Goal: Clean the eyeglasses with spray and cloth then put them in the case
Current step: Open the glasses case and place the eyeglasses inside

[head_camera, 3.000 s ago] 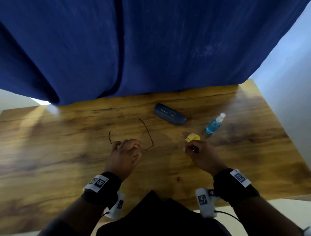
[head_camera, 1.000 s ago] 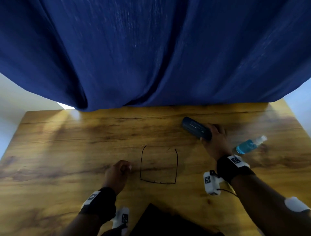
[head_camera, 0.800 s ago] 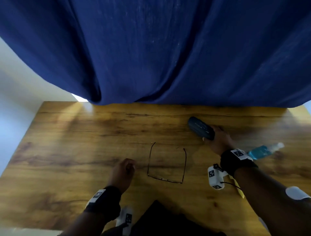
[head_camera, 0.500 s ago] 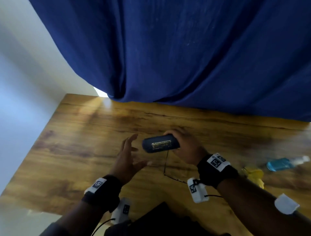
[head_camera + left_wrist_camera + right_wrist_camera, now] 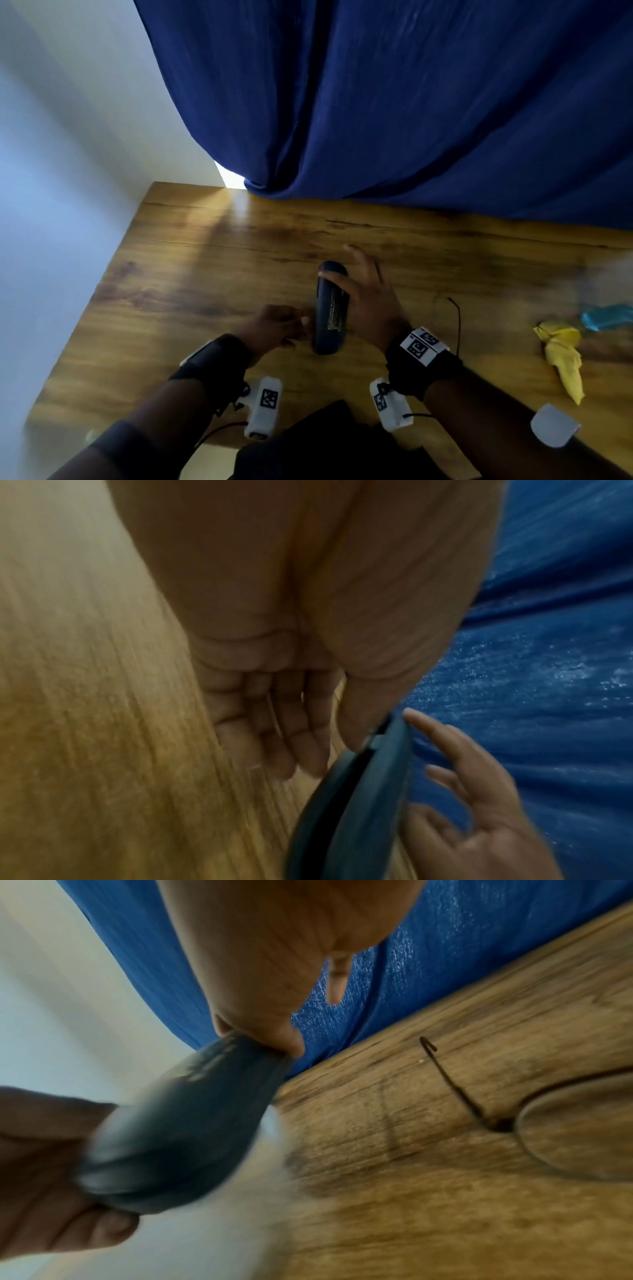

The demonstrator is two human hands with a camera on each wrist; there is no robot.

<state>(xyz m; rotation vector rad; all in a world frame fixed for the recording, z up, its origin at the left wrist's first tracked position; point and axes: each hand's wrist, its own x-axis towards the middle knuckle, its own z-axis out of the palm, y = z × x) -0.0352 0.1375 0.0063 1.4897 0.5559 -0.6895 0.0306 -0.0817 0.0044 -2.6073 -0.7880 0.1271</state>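
The dark blue eyeglass case is held over the wooden table, long axis pointing away from me. My right hand grips its far end, thumb curled over the tip and the other fingers spread. My left hand grips the near end; in the left wrist view its thumb lies on the seam of the case. The case looks closed. The thin-framed eyeglasses lie on the table right of my right wrist, one temple showing in the head view.
A crumpled yellow cloth and the blue spray bottle lie at the right edge of the head view. A blue curtain hangs along the table's far edge. A pale wall runs beside the table's left edge.
My right hand took the case from the back of the table and brought it in front of me, turning it lengthwise. My left hand rose and took hold of its near end.
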